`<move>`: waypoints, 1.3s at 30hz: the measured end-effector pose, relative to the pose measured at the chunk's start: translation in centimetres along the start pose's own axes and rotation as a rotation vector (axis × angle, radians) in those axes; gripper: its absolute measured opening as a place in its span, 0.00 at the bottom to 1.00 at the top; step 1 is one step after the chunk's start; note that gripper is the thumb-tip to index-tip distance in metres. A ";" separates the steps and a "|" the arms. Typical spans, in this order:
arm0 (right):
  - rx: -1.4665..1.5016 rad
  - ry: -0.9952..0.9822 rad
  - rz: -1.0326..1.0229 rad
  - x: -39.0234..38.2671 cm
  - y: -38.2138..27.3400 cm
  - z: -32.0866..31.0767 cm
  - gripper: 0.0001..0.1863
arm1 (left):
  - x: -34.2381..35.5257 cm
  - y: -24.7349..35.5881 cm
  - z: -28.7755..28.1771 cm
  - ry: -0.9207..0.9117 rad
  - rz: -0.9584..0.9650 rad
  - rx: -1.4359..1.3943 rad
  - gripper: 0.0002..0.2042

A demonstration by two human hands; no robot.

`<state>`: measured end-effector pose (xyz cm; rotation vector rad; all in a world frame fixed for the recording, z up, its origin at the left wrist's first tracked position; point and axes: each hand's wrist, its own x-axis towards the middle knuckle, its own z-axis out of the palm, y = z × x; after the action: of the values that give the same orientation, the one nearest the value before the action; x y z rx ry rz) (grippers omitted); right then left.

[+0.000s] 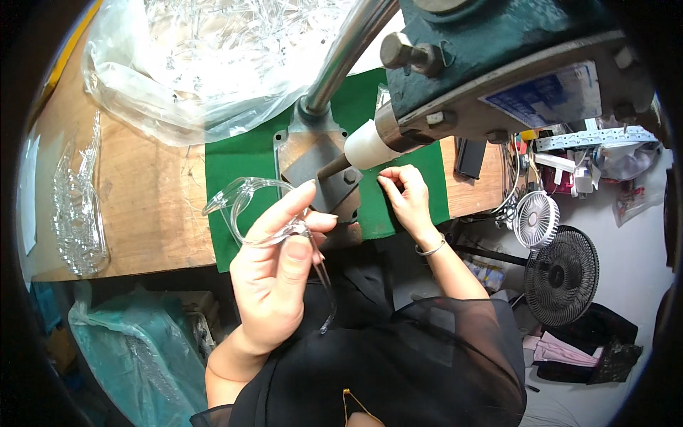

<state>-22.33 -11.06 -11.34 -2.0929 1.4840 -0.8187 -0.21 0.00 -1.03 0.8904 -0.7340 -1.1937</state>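
My left hand (274,274) is raised in front of the press and closed on a clear plastic glasses frame (245,196). Its rim sticks out to the left of my fingers, and one thin temple arm hangs down below them. On the green mat (434,188), right of the press base, lies my right hand (407,197), thumb and forefinger drawn together. Whatever they pinch, if anything, is too small to make out. Between the hands stands the press's metal block (324,178), with a dark rod (333,167) coming down at it from a white collar (370,144).
Overhead at right looms the green press head (498,57), beside its steel column (348,53). A clear bag (192,114) full of transparent frames fills the back left. More clear frames (78,206) lie at the table's left. Two fans (562,274) and a phone (469,158) are on the right.
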 end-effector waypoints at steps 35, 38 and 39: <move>0.545 -0.404 -0.523 1.6 -13.1 -4.5 0.06 | -0.6 0.7 0.3 -0.335 -0.539 -0.245 0.32; 0.607 -0.439 -0.509 1.8 -12.9 -4.4 0.07 | -0.6 1.0 0.6 -0.296 -0.550 -0.243 0.34; 0.630 -0.453 -0.503 1.9 -12.8 -4.4 0.07 | -0.5 1.0 0.5 -0.305 -0.560 -0.266 0.34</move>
<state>-16.14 -8.75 0.65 -1.9699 0.3864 -0.7749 -0.33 0.55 0.07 0.7145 -0.5584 -1.9081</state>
